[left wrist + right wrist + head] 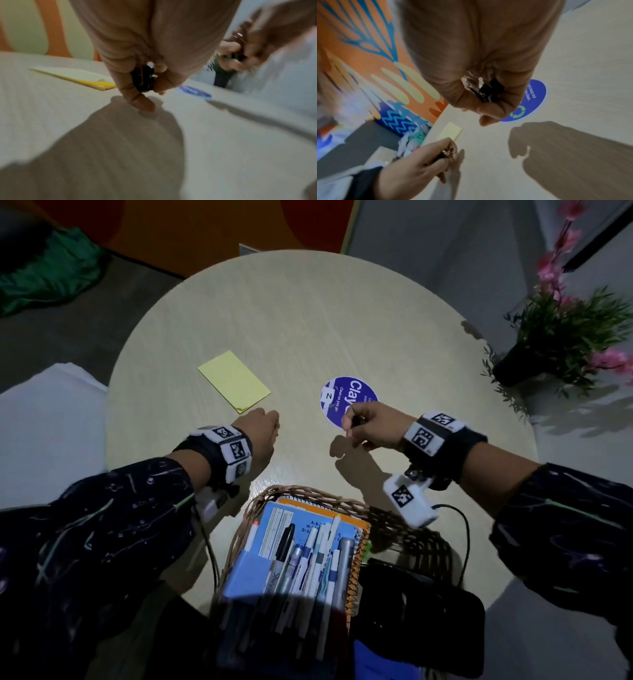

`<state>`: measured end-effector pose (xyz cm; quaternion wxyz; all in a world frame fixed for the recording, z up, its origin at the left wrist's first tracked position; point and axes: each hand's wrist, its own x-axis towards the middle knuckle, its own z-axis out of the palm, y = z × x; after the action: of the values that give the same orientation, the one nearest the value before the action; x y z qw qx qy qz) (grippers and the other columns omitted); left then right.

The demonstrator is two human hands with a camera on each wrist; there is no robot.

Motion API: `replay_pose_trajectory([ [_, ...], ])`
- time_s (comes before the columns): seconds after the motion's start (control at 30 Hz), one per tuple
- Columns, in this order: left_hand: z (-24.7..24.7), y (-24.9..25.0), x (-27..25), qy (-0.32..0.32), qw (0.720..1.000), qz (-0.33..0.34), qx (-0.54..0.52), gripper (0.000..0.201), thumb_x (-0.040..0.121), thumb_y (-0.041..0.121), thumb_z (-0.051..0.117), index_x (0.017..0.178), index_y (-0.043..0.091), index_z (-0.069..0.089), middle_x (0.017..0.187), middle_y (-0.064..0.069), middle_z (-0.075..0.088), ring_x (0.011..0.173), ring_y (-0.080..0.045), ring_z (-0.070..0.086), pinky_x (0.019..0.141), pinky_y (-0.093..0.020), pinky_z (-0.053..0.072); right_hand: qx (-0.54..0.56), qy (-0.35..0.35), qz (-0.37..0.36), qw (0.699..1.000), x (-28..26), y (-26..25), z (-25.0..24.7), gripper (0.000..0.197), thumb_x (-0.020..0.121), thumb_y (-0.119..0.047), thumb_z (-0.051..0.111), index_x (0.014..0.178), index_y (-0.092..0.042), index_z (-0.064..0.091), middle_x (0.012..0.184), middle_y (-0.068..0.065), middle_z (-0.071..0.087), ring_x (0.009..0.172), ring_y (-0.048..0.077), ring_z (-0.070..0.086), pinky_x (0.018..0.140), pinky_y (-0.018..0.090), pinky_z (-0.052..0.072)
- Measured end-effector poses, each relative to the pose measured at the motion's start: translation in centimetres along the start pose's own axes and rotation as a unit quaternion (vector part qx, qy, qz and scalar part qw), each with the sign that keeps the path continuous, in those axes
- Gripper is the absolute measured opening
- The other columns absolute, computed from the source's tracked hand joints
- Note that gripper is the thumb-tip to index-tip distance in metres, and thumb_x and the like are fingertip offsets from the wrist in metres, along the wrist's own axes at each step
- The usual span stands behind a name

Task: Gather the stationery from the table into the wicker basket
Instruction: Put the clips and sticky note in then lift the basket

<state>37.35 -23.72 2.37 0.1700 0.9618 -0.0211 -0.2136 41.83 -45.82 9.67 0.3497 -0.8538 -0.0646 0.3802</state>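
A wicker basket stands at the table's near edge, filled with notebooks, a blue pad and several pens. A yellow sticky-note pad lies on the table left of centre. My left hand hovers just near of the pad, fingers curled round black binder clips. My right hand hangs over the blue round sticker, gripping black binder clips with silver handles. Both hands are above the tabletop, beyond the basket.
The round pale wooden table has a white chair at its left. A potted plant with pink flowers stands off the table's right edge. A black pouch lies beside the basket at the near right.
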Motion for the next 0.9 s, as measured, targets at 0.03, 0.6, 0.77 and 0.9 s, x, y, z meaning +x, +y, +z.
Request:
replay_pose_trajectory([
  [0.03, -0.7, 0.2, -0.7, 0.006, 0.999, -0.012, -0.038, 0.024, 0.089, 0.016, 0.045, 0.106, 0.002, 0.053, 0.107, -0.019, 0.062, 0.093, -0.037, 0.059, 0.083, -0.044, 0.051, 0.029, -0.017, 0.0, 0.999, -1.3, -0.1, 0.0, 0.027, 0.087, 0.006, 0.045, 0.076, -0.017, 0.054, 0.077, 0.006, 0.055, 0.066, 0.016, 0.056, 0.058, 0.024, 0.046],
  [0.6, -1.2, 4.2, -18.2, -0.105, 0.977, 0.103, -0.154, 0.032, 0.09, 0.021, 0.05, 0.119, 0.026, 0.061, 0.112, 0.004, 0.071, 0.095, -0.009, 0.066, 0.085, -0.024, 0.05, -0.131, -0.156, -0.068, 0.977, -11.0, -0.6, 7.2, 0.035, 0.086, -0.006, 0.055, 0.119, -0.015, 0.062, 0.103, -0.001, 0.064, 0.089, 0.014, 0.059, 0.079, 0.021, 0.047],
  [0.77, -4.6, 0.3, -11.6, 0.051, 0.989, 0.059, -0.122, 0.024, 0.088, 0.018, 0.055, 0.109, 0.014, 0.066, 0.107, -0.004, 0.071, 0.095, -0.019, 0.066, 0.079, -0.022, 0.048, -0.213, -0.108, -0.082, 0.968, -13.1, -1.7, 6.7, 0.031, 0.088, -0.01, 0.052, 0.116, -0.016, 0.064, 0.114, 0.003, 0.068, 0.1, 0.017, 0.063, 0.085, 0.025, 0.046],
  [0.9, -5.4, -3.9, -2.3, 0.131, 0.989, 0.0, 0.069, 0.041, 0.087, 0.023, 0.055, 0.126, 0.012, 0.055, 0.138, -0.015, 0.049, 0.125, -0.036, 0.045, 0.097, -0.049, 0.043, -0.28, -0.037, -0.101, 0.954, -17.5, -2.0, 4.5, 0.029, 0.088, -0.019, 0.054, 0.115, -0.022, 0.063, 0.111, -0.001, 0.071, 0.096, 0.014, 0.066, 0.085, 0.025, 0.048],
])
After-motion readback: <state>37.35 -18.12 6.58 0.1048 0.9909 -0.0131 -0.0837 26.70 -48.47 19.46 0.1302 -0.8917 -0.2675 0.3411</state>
